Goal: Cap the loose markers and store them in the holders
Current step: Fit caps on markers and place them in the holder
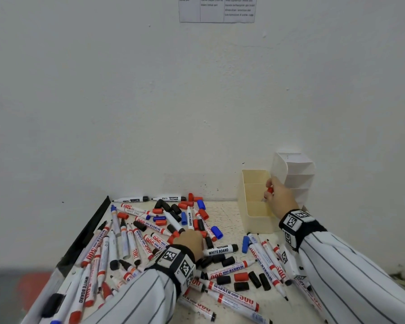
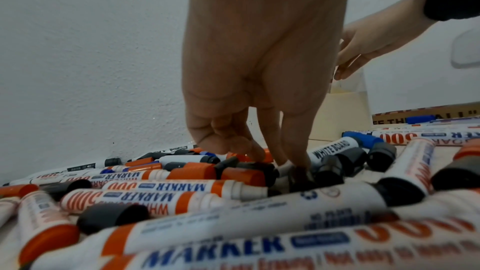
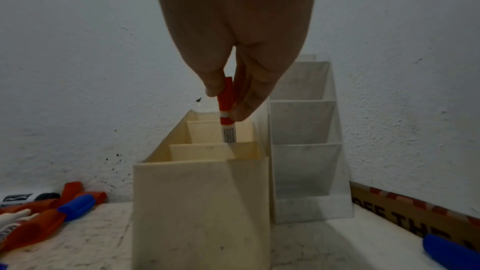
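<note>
Loose whiteboard markers (image 1: 150, 226) and caps cover the table's (image 1: 227, 218) left and near side. The left hand (image 1: 189, 240) reaches down into the pile, fingertips (image 2: 298, 163) touching a black cap (image 2: 302, 180); whether they grip it I cannot tell. Farther right, the right hand (image 1: 279, 197) pinches a red-capped marker (image 3: 226, 108) upright, lower end inside the cream holder's (image 3: 202, 202) middle compartment, beside a white tiered holder (image 3: 306, 151).

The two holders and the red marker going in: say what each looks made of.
Cream holder: likely matte plastic, thin moulded dividers. White holder: probably frosted plastic, faintly translucent walls. Red-capped marker, pinched by the right hand: smooth plastic, printed label.
</note>
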